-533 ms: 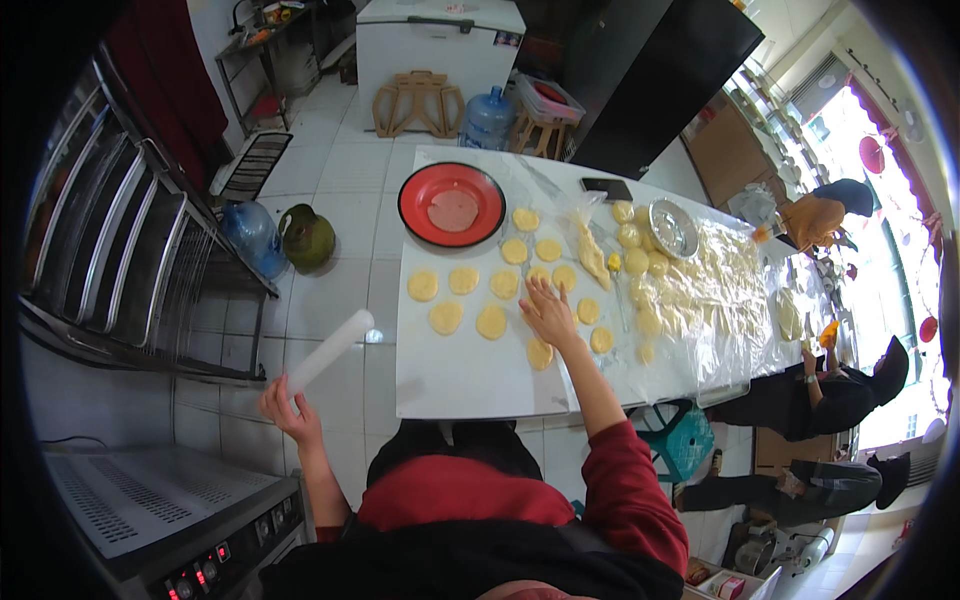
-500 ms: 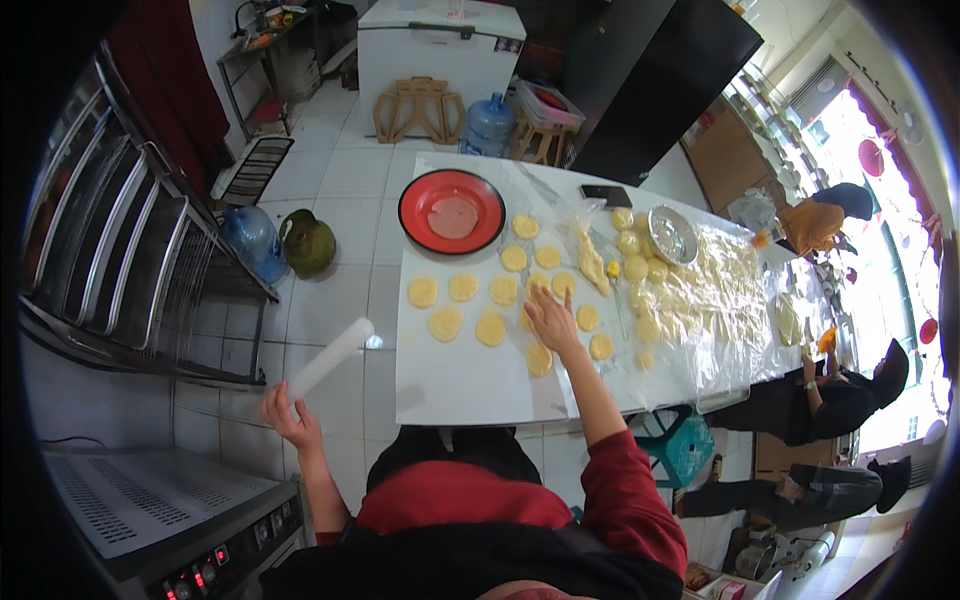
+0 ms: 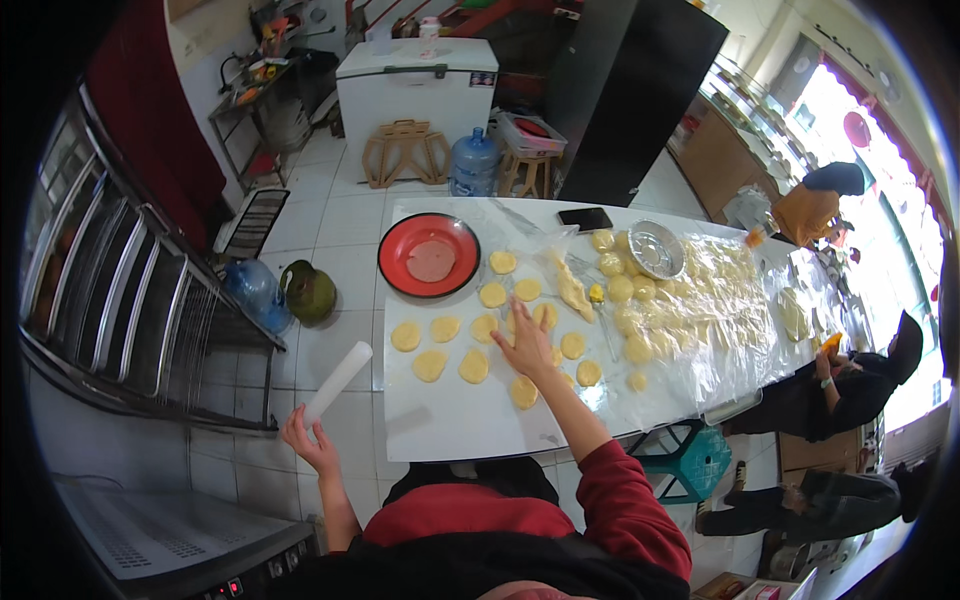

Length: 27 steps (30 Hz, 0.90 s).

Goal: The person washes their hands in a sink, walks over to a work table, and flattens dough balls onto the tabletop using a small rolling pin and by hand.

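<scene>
My left hand (image 3: 312, 442) grips one end of a white rolling pin (image 3: 340, 380), held up tilted off the table's left side. My right hand (image 3: 530, 350), fingers spread, lies over the flattened dough rounds (image 3: 474, 366) near the middle of the table and hides part of some. Several pale yellow rounds lie spaced out around it. Behind them stands a red dish with a black rim (image 3: 400, 262), holding a pinkish disc (image 3: 431, 261). To the right, a bag with a strip of dough (image 3: 573, 290) lies beside a small yellow thing (image 3: 597, 293).
Dough balls (image 3: 620, 289) and a plastic-covered batch of dough (image 3: 715, 300) fill the table's right part, with a metal bowl (image 3: 656, 249) and a phone (image 3: 585, 219) behind. A tray rack (image 3: 150, 300) stands left, an oven (image 3: 170, 530) lower left. Other people (image 3: 840, 380) are at the right.
The head view has shifted, so the table sits lower in the picture. My right hand has moved slightly toward the left among the rounds. My left hand keeps hold of the rolling pin.
</scene>
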Available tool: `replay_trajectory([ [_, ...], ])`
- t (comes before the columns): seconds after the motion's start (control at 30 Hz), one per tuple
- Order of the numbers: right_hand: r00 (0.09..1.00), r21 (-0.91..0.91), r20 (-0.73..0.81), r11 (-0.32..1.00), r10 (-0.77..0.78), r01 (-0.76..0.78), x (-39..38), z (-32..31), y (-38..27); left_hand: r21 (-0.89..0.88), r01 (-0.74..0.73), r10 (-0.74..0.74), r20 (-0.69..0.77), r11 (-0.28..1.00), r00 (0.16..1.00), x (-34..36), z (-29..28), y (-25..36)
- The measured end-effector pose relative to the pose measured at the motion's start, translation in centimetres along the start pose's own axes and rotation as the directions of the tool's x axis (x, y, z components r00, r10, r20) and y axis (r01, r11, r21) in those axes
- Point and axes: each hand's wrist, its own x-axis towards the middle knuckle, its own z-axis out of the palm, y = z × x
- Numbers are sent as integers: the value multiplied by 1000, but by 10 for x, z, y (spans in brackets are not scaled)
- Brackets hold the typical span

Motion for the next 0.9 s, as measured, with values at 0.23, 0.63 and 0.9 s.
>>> replay_trajectory([
  [0.23,947,473,-230,877,223,-91,-30,-52,65,-139,130,-128,27,982,991,1,40,62],
  [0.63,546,765,169,240,821,-597,-250,-118,252,-492,511,-623,-86,705,777,-52,86,159],
  [0.9,999,918,15,-396,-40,-30,-175,-145,252,-543,548,-698,-101,636,709,-79,82,173],
])
